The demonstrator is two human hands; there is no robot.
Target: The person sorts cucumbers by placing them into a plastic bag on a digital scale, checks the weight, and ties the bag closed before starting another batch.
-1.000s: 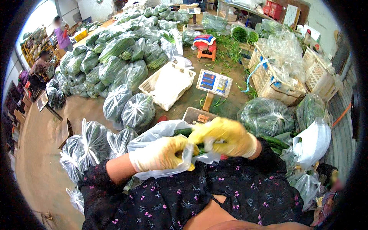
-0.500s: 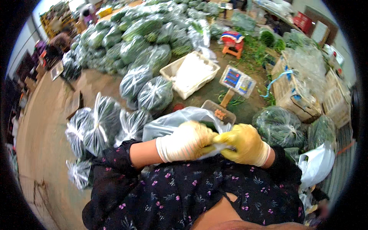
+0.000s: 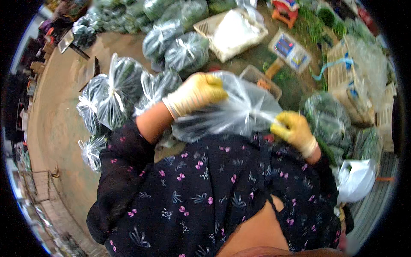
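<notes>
In front of my body lies a clear plastic bag [image 3: 233,113], its film gathered into a tight knot with creases fanning out from it. My right hand [image 3: 295,132], in a yellow-coated glove, pinches the twisted end of the bag to the right of that knot. At the bag's upper left, my left hand [image 3: 199,94], in a matching glove, is closed with its fingers curled over the plastic. What those fingers hold is hidden and slightly blurred. The contents of the bag barely show through the film.
Tied bags of greens [image 3: 122,92] stand on the left, with more behind. A white crate [image 3: 218,45] and a scale with a display [image 3: 290,50] are ahead. On the right are a bag of greens [image 3: 327,115], a worn crate [image 3: 342,81] and a white bag [image 3: 357,180].
My hands, together at the bag's neck before, have drawn apart, left hand up-left and right hand to the right. The neck is now knotted. The view has tipped downward.
</notes>
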